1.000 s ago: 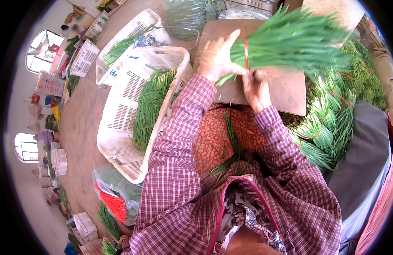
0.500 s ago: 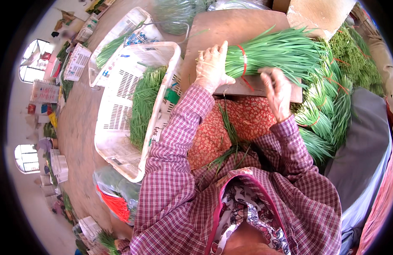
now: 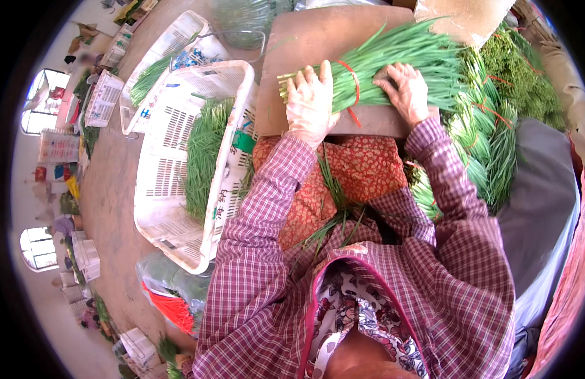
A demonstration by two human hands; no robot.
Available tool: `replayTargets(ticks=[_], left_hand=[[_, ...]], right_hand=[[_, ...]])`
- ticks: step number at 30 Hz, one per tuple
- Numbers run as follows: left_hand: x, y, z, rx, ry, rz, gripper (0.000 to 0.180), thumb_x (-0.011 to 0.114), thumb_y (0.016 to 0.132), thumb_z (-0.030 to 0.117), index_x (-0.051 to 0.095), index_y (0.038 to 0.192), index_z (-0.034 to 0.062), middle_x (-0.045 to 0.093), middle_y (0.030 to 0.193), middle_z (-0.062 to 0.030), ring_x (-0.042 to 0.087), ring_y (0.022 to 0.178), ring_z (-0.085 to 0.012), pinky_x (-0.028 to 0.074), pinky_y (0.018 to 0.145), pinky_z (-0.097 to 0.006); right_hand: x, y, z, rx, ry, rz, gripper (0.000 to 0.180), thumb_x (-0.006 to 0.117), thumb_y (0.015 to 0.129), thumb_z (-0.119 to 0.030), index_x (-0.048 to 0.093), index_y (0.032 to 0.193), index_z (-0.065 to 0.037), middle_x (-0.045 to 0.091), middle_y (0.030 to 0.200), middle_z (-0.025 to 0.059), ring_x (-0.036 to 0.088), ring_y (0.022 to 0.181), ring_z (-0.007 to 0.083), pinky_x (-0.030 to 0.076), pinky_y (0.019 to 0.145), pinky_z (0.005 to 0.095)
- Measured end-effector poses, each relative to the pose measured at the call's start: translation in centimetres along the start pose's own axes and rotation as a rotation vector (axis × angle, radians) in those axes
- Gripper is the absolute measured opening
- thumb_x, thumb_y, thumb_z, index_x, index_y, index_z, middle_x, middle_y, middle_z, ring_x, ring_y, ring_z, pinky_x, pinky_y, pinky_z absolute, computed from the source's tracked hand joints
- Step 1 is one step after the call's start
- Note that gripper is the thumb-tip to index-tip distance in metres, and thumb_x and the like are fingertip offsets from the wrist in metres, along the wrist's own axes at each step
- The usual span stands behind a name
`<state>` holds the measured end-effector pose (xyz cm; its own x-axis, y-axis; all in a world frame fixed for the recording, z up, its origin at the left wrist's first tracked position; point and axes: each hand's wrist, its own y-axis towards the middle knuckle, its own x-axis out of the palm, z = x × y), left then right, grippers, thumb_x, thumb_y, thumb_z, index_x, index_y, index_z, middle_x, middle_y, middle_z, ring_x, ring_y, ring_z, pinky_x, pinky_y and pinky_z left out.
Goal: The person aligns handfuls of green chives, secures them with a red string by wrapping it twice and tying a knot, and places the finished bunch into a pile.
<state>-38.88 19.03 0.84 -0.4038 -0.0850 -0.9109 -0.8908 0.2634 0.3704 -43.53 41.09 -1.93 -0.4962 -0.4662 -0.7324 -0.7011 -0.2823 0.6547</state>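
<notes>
A bundle of green garlic chives (image 3: 431, 69) lies across a brown board (image 3: 305, 38), stems toward the left and leaf tips toward the right. A red tie (image 3: 354, 88) circles it near the stem end, with a loose tail hanging down. My left hand (image 3: 309, 106) grips the pale stem end, left of the tie, with fingers over the top. Farther right, my right hand (image 3: 405, 91) is closed over the leaves, fingers curled on the upper side. The undersides of both grips are hidden. A few loose chive blades (image 3: 333, 183) hang over the red floral cloth (image 3: 368, 158) on my lap.
At left stands a white plastic basket (image 3: 158, 164) holding loose chives (image 3: 207, 158), with another white basket (image 3: 129, 117) behind. Tied chive bundles (image 3: 475, 139) are stacked at right, beside grey cloth (image 3: 536, 189). A clear bag with red ties (image 3: 169, 306) sits lower left.
My right hand has moved up from the bundle's lower edge onto the leaves and closed there. My left hand stays on the stem end. The view has shifted slightly.
</notes>
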Motion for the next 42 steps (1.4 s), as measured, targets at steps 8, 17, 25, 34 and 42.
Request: replayTargets(ticks=[8, 17, 25, 34, 42], left_hand=[[0.2, -0.3, -0.4, -0.001, -0.016, 0.025, 0.113, 0.087, 0.058, 0.043, 0.026, 0.147, 0.0094, 0.050, 0.130, -0.0181, 0.051, 0.121, -0.0324, 0.041, 0.102, -0.049], [0.2, -0.2, -0.2, -0.002, -0.009, 0.028, 0.114, 0.087, 0.058, 0.042, 0.025, 0.148, 0.0105, 0.050, 0.130, -0.0177, 0.050, 0.122, -0.0323, 0.041, 0.102, -0.049], [0.1, -0.1, -0.2, -0.006, -0.010, 0.016, 0.114, 0.088, 0.058, 0.042, 0.025, 0.148, 0.0113, 0.050, 0.131, -0.0180, 0.050, 0.122, -0.0323, 0.041, 0.102, -0.048], [0.3, -0.3, -0.5, -0.024, -0.028, -0.002, 0.114, 0.089, 0.056, 0.042, 0.027, 0.148, 0.0128, 0.049, 0.132, -0.0172, 0.050, 0.122, -0.0320, 0.041, 0.102, -0.048], [-0.2, -0.1, -0.2, -0.028, -0.016, -0.057, 0.116, 0.088, 0.057, 0.043, 0.024, 0.149, 0.0144, 0.046, 0.135, -0.0181, 0.047, 0.125, -0.0335, 0.039, 0.104, -0.048]], right_hand=[[-4.6, 2.2, -0.2, 0.065, 0.100, 0.037, 0.017, 0.064, 0.088, -0.028, 0.068, 0.093, -0.013, 0.062, 0.084, 0.0073, 0.061, 0.084, 0.0284, 0.045, 0.077, 0.0381], [-2.6, 3.8, 0.6, 0.152, 0.237, -0.032, 0.019, 0.063, 0.088, -0.027, 0.069, 0.093, -0.009, 0.065, 0.084, 0.0104, 0.063, 0.081, 0.0305, 0.050, 0.074, 0.0382], [-1.3, 3.2, 0.2, 0.167, 0.109, 0.168, 0.023, 0.064, 0.088, -0.031, 0.065, 0.083, -0.008, 0.064, 0.084, 0.0086, 0.064, 0.080, 0.0298, 0.051, 0.071, 0.0397], [-8.5, 2.3, 0.8, 0.405, 0.827, -0.280, 0.033, 0.058, 0.097, -0.032, 0.071, 0.095, -0.001, 0.069, 0.086, 0.0052, 0.060, 0.080, 0.0136, 0.048, 0.075, 0.0290], [-3.5, 4.6, -2.8, -0.140, 0.071, 0.084, 0.028, 0.068, 0.085, -0.033, 0.065, 0.098, -0.008, 0.059, 0.087, 0.0092, 0.060, 0.085, 0.0277, 0.051, 0.075, 0.0365]])
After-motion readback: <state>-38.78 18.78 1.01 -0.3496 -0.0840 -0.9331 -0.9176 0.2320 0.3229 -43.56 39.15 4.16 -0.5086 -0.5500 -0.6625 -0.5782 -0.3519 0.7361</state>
